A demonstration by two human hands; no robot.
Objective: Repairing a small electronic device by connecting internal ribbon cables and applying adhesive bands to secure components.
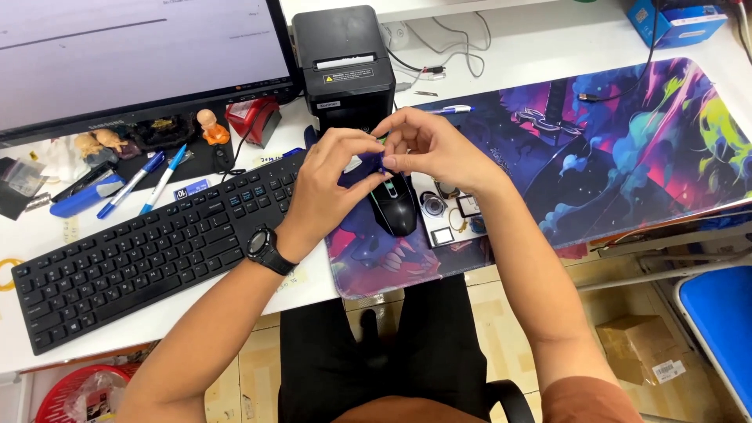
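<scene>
While the person sits with dark trousers point(392, 352) over a tiled floor, both forearms reach up over the desk edge, the left wrist wearing a black watch point(265, 249). Just above it the left hand point(333, 184) and the right hand point(427, 149) meet fingertip to fingertip, both pinching a small dark blue object point(374, 163) between them; what it is cannot be told, as the fingers cover most of it. It is held in the air just above a black mouse point(395, 205), which lies on the near left part of a colourful desk mat point(627, 141). Beside the mouse, to the right, a few small square and round parts point(446, 219) rest on the mat. To the left a black keyboard point(149, 251) lies slanted on the white desk point(533, 39), with blue pens point(145, 184) beyond it. Farther back stand a black receipt printer point(345, 66), small figurines point(207, 125) and a monitor point(133, 55).
</scene>
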